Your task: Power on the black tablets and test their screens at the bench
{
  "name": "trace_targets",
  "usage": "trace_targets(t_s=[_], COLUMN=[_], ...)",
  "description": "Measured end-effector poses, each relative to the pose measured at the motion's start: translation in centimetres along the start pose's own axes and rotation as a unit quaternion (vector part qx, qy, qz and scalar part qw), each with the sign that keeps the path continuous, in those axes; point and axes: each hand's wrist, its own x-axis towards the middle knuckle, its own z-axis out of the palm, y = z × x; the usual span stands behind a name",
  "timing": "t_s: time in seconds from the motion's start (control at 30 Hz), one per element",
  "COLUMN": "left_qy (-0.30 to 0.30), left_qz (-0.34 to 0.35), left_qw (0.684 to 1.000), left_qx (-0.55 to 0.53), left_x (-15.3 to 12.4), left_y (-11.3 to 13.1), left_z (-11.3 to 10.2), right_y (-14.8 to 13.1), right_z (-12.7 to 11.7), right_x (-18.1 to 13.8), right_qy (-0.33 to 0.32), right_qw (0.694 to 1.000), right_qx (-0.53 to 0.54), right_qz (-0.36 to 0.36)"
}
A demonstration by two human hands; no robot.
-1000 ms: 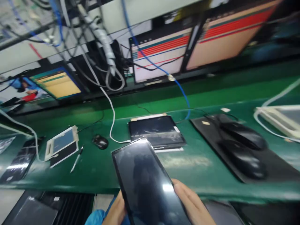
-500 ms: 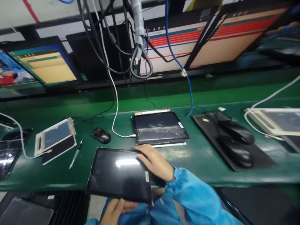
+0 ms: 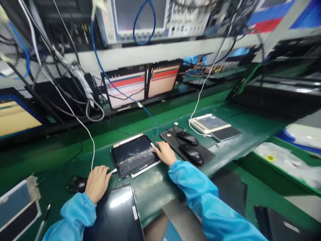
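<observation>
A dark tablet point(image 3: 132, 154) lies on the green bench with a white cable point(image 3: 93, 147) plugged into its left edge. My left hand point(image 3: 97, 182) is closed around that cable's plug at the tablet's left corner. My right hand point(image 3: 164, 152) rests with fingers stretched out on the tablet's right edge. A second dark tablet point(image 3: 117, 211) lies flat at the bench's near edge, partly under my left forearm in its blue sleeve.
Two black mice point(image 3: 192, 154) sit on a black mat right of my right hand. A white-framed tablet point(image 3: 209, 123) lies farther right. Another black mouse point(image 3: 75, 183), a white-framed device point(image 3: 17, 207) and a pen point(image 3: 43, 219) are at the left. Monitors point(image 3: 127, 87) and hanging cables stand behind.
The tablet I held in both hands now lies flat at the near edge. Both hands moved forward to the plugged-in tablet, left to its cable plug, right to its right edge. The view swung right.
</observation>
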Motion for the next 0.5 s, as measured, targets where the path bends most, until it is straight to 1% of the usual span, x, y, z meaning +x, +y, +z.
trace_targets(t_s=[0.03,0.1,0.17,0.23,0.3,0.37,0.4,0.43,0.47,0.5], left_qy=[-0.014,-0.064,-0.133,-0.199,-0.238,-0.252,-0.25,-0.242,-0.23,-0.213], left_qz=[-0.005,-0.008,-0.007,-0.008,-0.016,-0.023,-0.023,-0.019,-0.006,0.015], left_qw=[1.0,0.998,0.99,0.977,0.964,0.956,0.954,0.953,0.953,0.955], left_qx=[0.009,-0.006,-0.039,-0.079,-0.115,-0.149,-0.166,-0.181,-0.195,-0.207], left_x=[1.7,4.0,5.1,5.5,5.2,4.2,3.4,2.5,1.5,0.5], left_y=[0.2,0.5,0.7,1.0,1.5,2.4,3.0,3.6,4.2,4.8], left_z=[-0.1,0.1,0.3,0.2,-0.5,-1.8,-2.6,-3.4,-4.1,-4.6], right_y=[-0.3,-0.9,-1.4,-1.7,-1.7,-1.2,-0.7,0.0,0.9,1.9], right_z=[0.3,1.0,1.5,1.2,0.1,-1.6,-2.5,-3.3,-4.2,-4.9], right_x=[1.4,3.4,4.6,4.9,4.0,1.9,0.5,-1.0,-2.5,-3.8], right_qy=[-0.007,-0.019,-0.022,-0.019,-0.014,-0.008,-0.007,-0.005,0.008,0.014], right_qw=[1.0,0.999,0.998,0.997,0.995,0.99,0.988,0.984,0.977,0.973], right_qx=[-0.006,-0.007,0.008,0.04,0.087,0.136,0.156,0.174,0.209,0.222], right_qz=[0.02,0.05,0.065,0.064,0.048,0.026,0.018,0.026,0.046,0.059])
